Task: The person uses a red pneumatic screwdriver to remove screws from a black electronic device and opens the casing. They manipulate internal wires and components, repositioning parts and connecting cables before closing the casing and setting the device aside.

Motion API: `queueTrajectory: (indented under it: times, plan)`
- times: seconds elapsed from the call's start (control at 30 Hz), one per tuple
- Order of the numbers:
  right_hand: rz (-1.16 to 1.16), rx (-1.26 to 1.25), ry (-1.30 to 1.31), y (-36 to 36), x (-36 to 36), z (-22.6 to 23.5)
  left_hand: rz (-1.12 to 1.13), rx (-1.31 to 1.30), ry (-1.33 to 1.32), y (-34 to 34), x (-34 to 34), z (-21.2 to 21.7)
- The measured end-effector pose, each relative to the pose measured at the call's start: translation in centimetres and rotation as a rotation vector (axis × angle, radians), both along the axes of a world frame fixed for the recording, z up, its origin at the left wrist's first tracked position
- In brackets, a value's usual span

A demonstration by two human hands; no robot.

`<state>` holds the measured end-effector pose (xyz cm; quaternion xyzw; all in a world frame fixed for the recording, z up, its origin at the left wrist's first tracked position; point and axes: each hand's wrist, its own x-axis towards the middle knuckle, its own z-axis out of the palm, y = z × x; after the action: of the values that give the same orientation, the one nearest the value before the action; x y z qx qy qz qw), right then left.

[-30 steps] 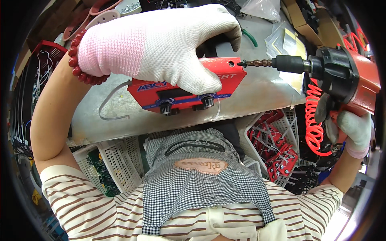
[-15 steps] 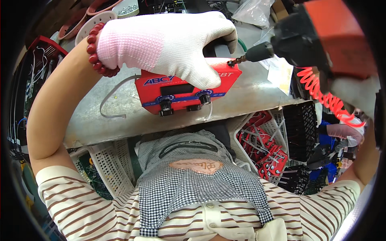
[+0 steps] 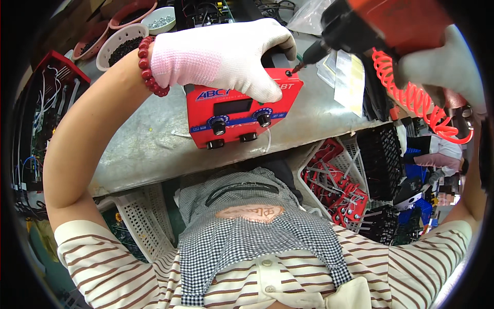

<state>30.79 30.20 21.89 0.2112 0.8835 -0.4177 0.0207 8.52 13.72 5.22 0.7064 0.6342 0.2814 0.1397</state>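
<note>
The red control box (image 3: 242,110) stands on the grey desk (image 3: 149,149), under the left hand (image 3: 226,56), whose gloved grip is closed over the box's top. The right hand (image 3: 442,62) grips an orange power screwdriver (image 3: 381,26), its bit touching the box's upper right corner

Bright, even light is falling from above, giving the metal tabletop (image 3: 149,144) a soft grey sheen without hard glare, while the white glove on the left hand (image 3: 221,54) is showing almost washed out and casting only a faint shadow on the red box (image 3: 239,110). The fisheye lens is bending the table edge into a curve and squeezing everything toward a black rim at the corners. The orange power drill (image 3: 396,23) at the upper right is sitting very close to the lens and looking soft and smeared, as is the gloved right hand (image 3: 442,62), whereas the centre of the frame is staying sharp.
</note>
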Motion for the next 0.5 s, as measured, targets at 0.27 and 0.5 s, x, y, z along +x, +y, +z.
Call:
queueTrajectory:
  times: [0.27, 0.5]
  plan:
    - [-0.23, -0.273, 0.231, 2.9, -0.8, -9.5, 0.186, 0.1, -0.268, -3.6, -1.0, -0.7]
    - [-0.516, -0.821, 0.227, 6.3, 0.0, -25.0, 0.537, 0.115, -0.78, -10.0, -4.5, -6.6]
